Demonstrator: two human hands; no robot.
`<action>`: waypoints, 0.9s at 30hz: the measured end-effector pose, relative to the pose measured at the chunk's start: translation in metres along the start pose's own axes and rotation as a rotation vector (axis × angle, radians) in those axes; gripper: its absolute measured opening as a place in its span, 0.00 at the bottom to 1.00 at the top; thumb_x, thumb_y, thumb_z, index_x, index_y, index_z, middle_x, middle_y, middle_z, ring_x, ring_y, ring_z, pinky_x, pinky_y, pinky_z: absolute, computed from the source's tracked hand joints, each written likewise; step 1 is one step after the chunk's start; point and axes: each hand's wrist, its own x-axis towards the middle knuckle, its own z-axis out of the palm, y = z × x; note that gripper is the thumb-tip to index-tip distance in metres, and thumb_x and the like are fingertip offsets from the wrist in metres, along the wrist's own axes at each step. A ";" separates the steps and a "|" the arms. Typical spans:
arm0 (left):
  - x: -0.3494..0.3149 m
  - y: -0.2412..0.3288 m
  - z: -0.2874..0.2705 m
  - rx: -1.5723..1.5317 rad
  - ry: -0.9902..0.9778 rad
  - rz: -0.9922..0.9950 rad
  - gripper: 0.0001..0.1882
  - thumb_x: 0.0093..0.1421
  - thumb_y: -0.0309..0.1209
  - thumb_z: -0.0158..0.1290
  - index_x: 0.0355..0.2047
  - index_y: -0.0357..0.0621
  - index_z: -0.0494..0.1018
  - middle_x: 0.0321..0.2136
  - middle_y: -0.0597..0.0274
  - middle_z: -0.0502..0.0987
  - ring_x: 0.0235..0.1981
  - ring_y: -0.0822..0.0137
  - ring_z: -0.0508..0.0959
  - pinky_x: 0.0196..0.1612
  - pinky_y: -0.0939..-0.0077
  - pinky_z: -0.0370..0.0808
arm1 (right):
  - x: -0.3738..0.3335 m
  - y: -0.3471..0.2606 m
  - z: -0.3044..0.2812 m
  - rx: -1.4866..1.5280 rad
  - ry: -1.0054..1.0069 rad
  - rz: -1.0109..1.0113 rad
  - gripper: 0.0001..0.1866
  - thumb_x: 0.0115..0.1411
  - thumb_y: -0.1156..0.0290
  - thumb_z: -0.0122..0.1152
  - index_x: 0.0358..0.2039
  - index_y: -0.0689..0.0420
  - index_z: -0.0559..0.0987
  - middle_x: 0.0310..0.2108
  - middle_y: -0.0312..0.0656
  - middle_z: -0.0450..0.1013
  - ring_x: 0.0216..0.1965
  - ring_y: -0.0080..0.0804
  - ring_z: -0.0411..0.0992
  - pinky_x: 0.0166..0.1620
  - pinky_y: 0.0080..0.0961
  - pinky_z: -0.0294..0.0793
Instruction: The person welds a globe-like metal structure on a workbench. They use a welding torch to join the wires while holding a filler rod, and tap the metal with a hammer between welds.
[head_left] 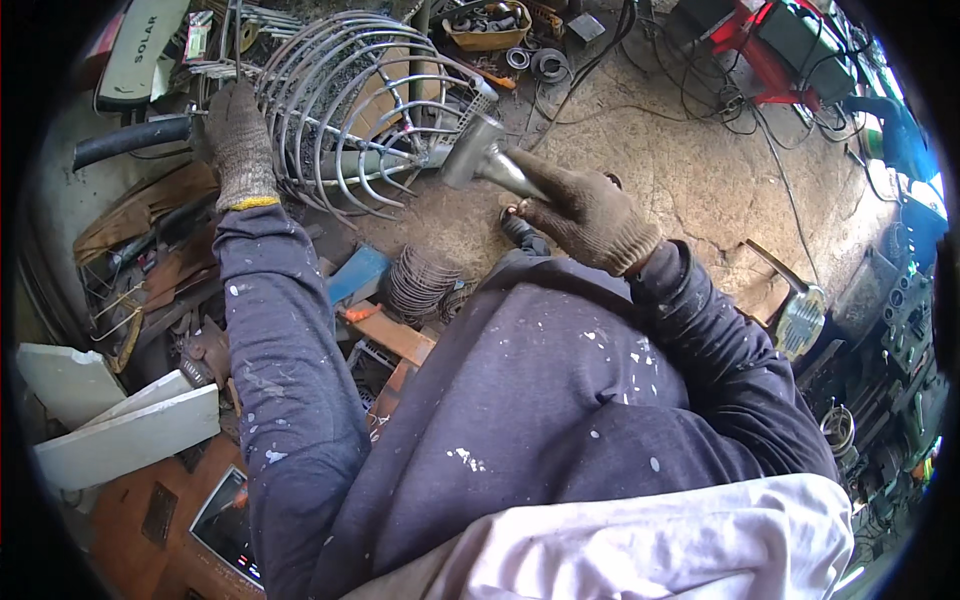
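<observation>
A rounded cage of bent metal rods (pixel 330 75) lies on the floor at the upper left, its curved bars joined by cross rods. My left hand (pixel 240 145), in a grey knitted glove with a yellow cuff edge, is closed at the cage's left end. A thin rod stretches away from its fingers, but the grip itself is hidden. In a brown glove, my right hand (pixel 595 215) is wrapped round the handle of a hammer (pixel 470 152). The hammer's metal head is over the right end of the cage, seemingly close to the bars; whether it touches cannot be told.
A stack of wire rings (pixel 422 280) and a blue piece (pixel 358 275) lie nearer me. White boards (pixel 130 430) and scrap crowd the left. A scrap tray (pixel 487 25) sits beyond the cage. Cables (pixel 720 95) trail at right, near another hammer-like tool (pixel 800 310).
</observation>
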 end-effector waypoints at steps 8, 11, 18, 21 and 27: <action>0.008 -0.002 0.004 0.075 -0.006 0.030 0.21 0.68 0.43 0.50 0.49 0.38 0.78 0.48 0.47 0.80 0.51 0.49 0.78 0.57 0.59 0.71 | 0.004 0.002 0.000 0.322 0.279 0.205 0.32 0.68 0.60 0.60 0.70 0.48 0.64 0.40 0.53 0.80 0.37 0.36 0.81 0.43 0.32 0.81; 0.008 -0.011 -0.001 0.227 0.024 0.187 0.19 0.69 0.41 0.48 0.48 0.39 0.78 0.48 0.47 0.79 0.52 0.48 0.78 0.57 0.57 0.71 | 0.005 0.013 0.003 0.082 0.241 0.053 0.32 0.68 0.59 0.61 0.70 0.48 0.65 0.37 0.51 0.80 0.34 0.36 0.80 0.41 0.32 0.81; 0.008 -0.012 -0.001 0.380 -0.033 0.264 0.17 0.69 0.38 0.46 0.47 0.40 0.78 0.48 0.46 0.79 0.53 0.48 0.77 0.58 0.57 0.71 | 0.006 -0.004 0.003 0.261 0.317 0.186 0.34 0.67 0.55 0.62 0.70 0.50 0.64 0.36 0.54 0.81 0.38 0.41 0.82 0.42 0.36 0.78; 0.010 -0.009 -0.001 0.375 -0.008 0.263 0.18 0.69 0.39 0.45 0.47 0.39 0.78 0.48 0.45 0.79 0.53 0.48 0.77 0.58 0.57 0.71 | 0.004 0.002 0.001 -0.039 0.170 0.065 0.34 0.67 0.58 0.62 0.70 0.52 0.64 0.42 0.53 0.81 0.41 0.36 0.81 0.45 0.32 0.80; 0.013 -0.015 -0.003 0.610 -0.040 0.411 0.18 0.70 0.38 0.44 0.48 0.39 0.78 0.48 0.44 0.79 0.53 0.47 0.77 0.58 0.57 0.71 | 0.003 -0.004 -0.016 0.446 0.385 0.296 0.31 0.68 0.59 0.60 0.69 0.51 0.65 0.42 0.50 0.80 0.38 0.26 0.78 0.41 0.23 0.79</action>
